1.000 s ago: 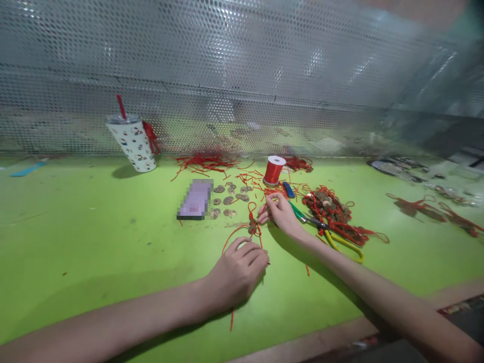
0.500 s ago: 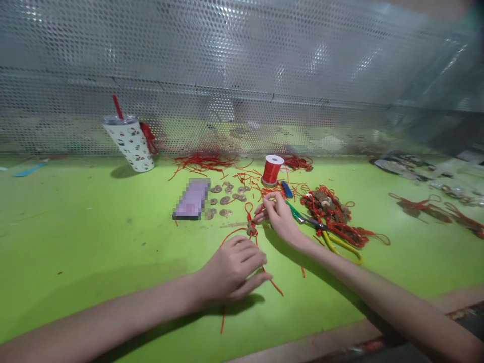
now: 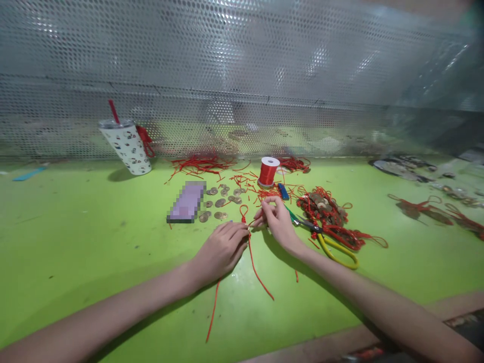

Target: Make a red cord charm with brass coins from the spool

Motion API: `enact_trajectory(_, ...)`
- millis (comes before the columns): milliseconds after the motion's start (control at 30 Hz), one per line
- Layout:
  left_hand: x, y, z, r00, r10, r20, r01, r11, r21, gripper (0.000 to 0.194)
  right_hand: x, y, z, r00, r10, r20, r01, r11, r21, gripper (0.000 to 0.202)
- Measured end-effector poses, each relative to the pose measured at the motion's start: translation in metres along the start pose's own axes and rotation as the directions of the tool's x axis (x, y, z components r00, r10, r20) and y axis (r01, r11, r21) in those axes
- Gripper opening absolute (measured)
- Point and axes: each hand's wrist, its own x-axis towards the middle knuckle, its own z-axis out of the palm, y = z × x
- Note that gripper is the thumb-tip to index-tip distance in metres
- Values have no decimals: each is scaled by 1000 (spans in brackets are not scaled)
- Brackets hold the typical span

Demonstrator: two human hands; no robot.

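On the green table (image 3: 151, 282) lies a knotted red cord (image 3: 244, 213) with a loop at its top and two long tails running toward the front edge. My left hand (image 3: 226, 246) is closed over the part below the knot, fingers together, hiding the coin there. Just to the right, my right hand (image 3: 275, 219) pinches a thin red strand between thumb and fingers. Several loose coins (image 3: 220, 202) lie beyond my left hand, beside a blurred purple phone-like object (image 3: 187, 200).
A red thread spool (image 3: 268, 174), a blue lighter-like object (image 3: 283, 191), yellow-handled scissors (image 3: 340, 252) and a pile of corded coins (image 3: 325, 209) lie beyond and right of my right hand. A patterned tumbler (image 3: 128, 148) stands at the back left, before a perforated metal screen (image 3: 189, 65).
My left hand has moved up and left onto the cord below the knot, and its fingers have closed. My right hand stays close to the knot with the strand.
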Motion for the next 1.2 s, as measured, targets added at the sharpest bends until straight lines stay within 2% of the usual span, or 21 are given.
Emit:
enact_trajectory(167,-2,-2,0,1000,-4,11,4,999,-34,22,3,3,-6,997,-22,-79,16,997,-79,34)
enact_trajectory(333,-3,-2,-2,999,51,2,-51,999,-13,22,5,5,-8,994,-70,-86,57,988,-147,29)
enact_trajectory(467,-4,-2,-4,997,69,21,-69,998,5,24,8,6,-9,996,-41,-83,35,997,-63,33)
enact_trajectory(667,-6,0,-4,997,11,77,-14,1000,27,25,15,4,-13,996,86,-37,-81,990,116,42)
enact_trajectory(767,-5,3,-3,994,-24,110,18,998,59,25,18,8,-13,997,72,-38,-64,980,191,41)
enact_trajectory(867,-5,7,-3,988,-63,141,49,994,100,26,17,13,-11,997,41,-63,-29,984,177,43)
enact_trajectory(933,-5,8,-3,985,-76,156,59,992,111,25,14,15,-8,996,2,-85,8,993,115,44)
enact_trajectory(1033,-6,8,-3,986,-77,147,66,995,76,24,7,14,-6,994,-89,-63,83,992,-91,46)
enact_trajectory(1200,-4,6,-7,989,-124,81,130,990,-63,23,2,12,-6,975,-218,30,207,863,-462,55)
